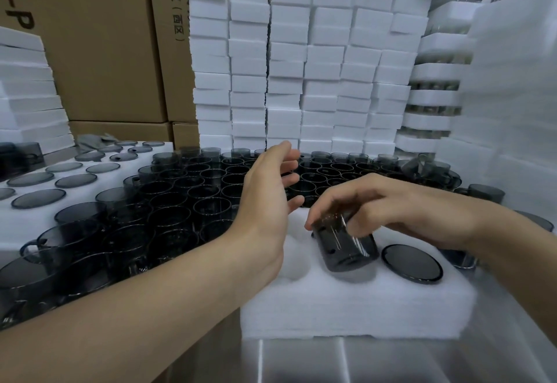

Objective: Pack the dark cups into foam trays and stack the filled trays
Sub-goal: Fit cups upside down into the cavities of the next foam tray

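A white foam tray [346, 307] lies in front of me with round sockets. My right hand [370, 201] grips a dark glass cup [346, 247], tilted, partly down in a middle socket. To its right another dark cup [411, 263] sits sunk in its socket, only its round end showing. An empty socket [297, 262] lies to the left. My left hand [271, 189] hovers open, fingers straight, above the tray's left end, holding nothing. Behind and to the left stand several loose dark cups [180, 195], packed close together.
Tall stacks of white foam trays [286, 60] form a wall behind the cups. A filled foam tray [60, 177] lies at the left. Cardboard boxes [105, 51] stand at the back left. More foam [512, 96] rises on the right.
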`<state>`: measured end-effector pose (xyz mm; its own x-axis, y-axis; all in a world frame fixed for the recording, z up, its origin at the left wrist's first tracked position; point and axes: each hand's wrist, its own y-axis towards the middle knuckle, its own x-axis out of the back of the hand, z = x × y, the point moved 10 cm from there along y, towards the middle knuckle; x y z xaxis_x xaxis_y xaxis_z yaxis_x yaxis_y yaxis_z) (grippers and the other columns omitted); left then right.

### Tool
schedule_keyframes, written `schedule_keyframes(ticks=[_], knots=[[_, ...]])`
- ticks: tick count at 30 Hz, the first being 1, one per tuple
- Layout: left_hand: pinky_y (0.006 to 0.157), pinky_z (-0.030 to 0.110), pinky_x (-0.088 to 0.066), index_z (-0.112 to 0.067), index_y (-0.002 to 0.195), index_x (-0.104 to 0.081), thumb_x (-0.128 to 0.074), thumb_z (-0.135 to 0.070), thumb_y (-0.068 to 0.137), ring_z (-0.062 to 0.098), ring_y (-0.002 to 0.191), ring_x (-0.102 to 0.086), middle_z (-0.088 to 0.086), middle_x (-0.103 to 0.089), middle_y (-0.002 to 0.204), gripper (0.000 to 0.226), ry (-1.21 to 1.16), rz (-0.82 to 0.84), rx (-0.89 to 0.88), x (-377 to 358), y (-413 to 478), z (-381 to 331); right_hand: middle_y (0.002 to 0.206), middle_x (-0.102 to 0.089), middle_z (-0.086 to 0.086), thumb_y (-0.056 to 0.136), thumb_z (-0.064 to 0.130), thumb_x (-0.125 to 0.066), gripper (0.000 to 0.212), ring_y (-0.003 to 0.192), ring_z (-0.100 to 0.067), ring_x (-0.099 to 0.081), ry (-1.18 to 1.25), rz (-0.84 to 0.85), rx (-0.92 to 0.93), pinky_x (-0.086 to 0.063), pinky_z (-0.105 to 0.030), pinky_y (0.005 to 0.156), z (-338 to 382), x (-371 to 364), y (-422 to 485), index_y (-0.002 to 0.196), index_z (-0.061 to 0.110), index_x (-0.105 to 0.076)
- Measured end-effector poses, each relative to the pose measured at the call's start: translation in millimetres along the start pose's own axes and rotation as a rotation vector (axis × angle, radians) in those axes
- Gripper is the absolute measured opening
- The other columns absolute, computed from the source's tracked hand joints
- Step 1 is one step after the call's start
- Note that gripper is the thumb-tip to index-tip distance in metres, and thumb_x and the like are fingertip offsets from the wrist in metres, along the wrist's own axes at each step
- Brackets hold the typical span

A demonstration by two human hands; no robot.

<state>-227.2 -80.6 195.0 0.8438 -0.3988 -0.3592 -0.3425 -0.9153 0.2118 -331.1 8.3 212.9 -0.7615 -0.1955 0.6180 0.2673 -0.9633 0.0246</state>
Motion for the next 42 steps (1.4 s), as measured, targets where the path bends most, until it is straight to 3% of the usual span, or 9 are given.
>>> schedule_keyframes(ticks=[5,9,15,18,20,23,32,37,42], knots=[[0.077,0.032,-0.053,-0.026,0.098,-0.075,-0.058,-0.040,0.104,0.011,0.105,-0.068,-0.003,-0.074,0.116,0.023,-0.004,0.002,0.008,-1.3,0.1,0.0,0.120,-0.065,-0.015,0.075,0.013,-0.080,0.044,0.120,-0.034,-0.060,-0.092,0.126,-0.028,-0.047,-0.045,0.107,0.1,-8.1,-5.5,0.118,0.020,-0.073],[0.075,0.031,-0.052,-0.025,0.101,-0.076,-0.060,-0.039,0.102,0.012,0.106,-0.069,-0.004,-0.074,0.116,0.021,-0.007,-0.004,0.008,-1.1,0.4,0.4,0.121,-0.068,-0.005,0.077,0.018,-0.086,0.044,0.122,-0.022,-0.062,-0.180,0.176,-0.038,-0.045,-0.037,0.111,0.2,-11.5,-9.3,0.119,0.024,-0.073],[0.074,0.030,-0.055,-0.025,0.097,-0.075,-0.055,-0.040,0.104,0.014,0.104,-0.069,0.000,-0.072,0.118,0.026,-0.018,-0.013,0.002,-1.0,-1.5,-2.3,0.099,-0.074,0.014,0.066,0.056,-0.067,0.043,0.105,-0.003,-0.064,0.060,-0.212,0.024,-0.044,-0.030,0.093,13.0,9.6,13.4,0.095,0.026,-0.080],[0.081,0.032,-0.053,-0.021,0.099,-0.074,-0.053,-0.041,0.105,0.017,0.103,-0.068,0.003,-0.071,0.119,0.029,-0.024,-0.016,-0.004,-1.5,-1.5,-2.7,0.125,-0.069,0.021,0.101,0.048,-0.060,0.028,0.129,0.001,-0.055,-0.228,-0.293,0.102,-0.042,-0.031,0.109,22.2,-10.2,12.8,0.121,0.034,-0.073],[0.083,0.031,-0.048,-0.024,0.095,-0.074,-0.053,-0.042,0.105,0.015,0.101,-0.065,0.000,-0.072,0.115,0.029,-0.009,-0.029,-0.020,-1.1,-1.8,-4.7,0.151,-0.045,0.024,0.106,0.058,-0.047,0.044,0.147,-0.001,-0.030,-0.601,-0.229,-0.001,-0.026,-0.034,0.124,8.4,-29.9,18.2,0.146,0.043,-0.051],[0.088,0.032,-0.044,-0.027,0.095,-0.074,-0.053,-0.043,0.105,0.013,0.105,-0.065,-0.002,-0.073,0.115,0.028,0.014,-0.029,-0.044,-1.2,-2.9,-6.9,0.161,-0.027,0.028,0.104,0.064,-0.038,0.053,0.153,0.000,-0.012,-0.640,-0.167,-0.064,-0.013,-0.030,0.127,-4.3,-37.9,21.2,0.156,0.051,-0.033],[0.087,0.030,-0.053,-0.025,0.096,-0.075,-0.052,-0.035,0.107,0.014,0.112,-0.064,-0.002,-0.071,0.118,0.027,0.056,0.014,-0.070,-6.2,-5.9,-8.5,0.124,-0.060,0.024,0.103,0.061,-0.047,0.033,0.124,-0.001,-0.051,-0.636,-0.434,0.078,-0.043,-0.033,0.109,2.2,5.8,14.9,0.127,0.046,-0.064],[0.086,0.031,-0.051,-0.028,0.083,-0.077,-0.057,-0.025,0.103,0.009,0.108,-0.066,-0.019,-0.073,0.100,0.029,0.133,0.052,-0.092,-10.1,-7.6,-10.5,0.111,-0.064,0.019,0.105,0.045,-0.052,0.021,0.112,-0.008,-0.057,-0.839,-0.657,-0.143,-0.050,-0.036,0.096,-29.7,63.5,-5.6,0.115,0.040,-0.070],[0.084,0.029,-0.050,-0.029,0.073,-0.077,-0.056,-0.021,0.103,0.007,0.105,-0.067,-0.022,-0.074,0.094,0.038,0.175,0.079,-0.094,-12.7,-9.8,-10.6,0.113,-0.060,0.016,0.108,0.024,-0.051,0.028,0.113,-0.014,-0.058,-0.901,-0.633,-0.391,-0.054,-0.041,0.092,-64.9,83.2,-13.7,0.112,0.038,-0.074]])
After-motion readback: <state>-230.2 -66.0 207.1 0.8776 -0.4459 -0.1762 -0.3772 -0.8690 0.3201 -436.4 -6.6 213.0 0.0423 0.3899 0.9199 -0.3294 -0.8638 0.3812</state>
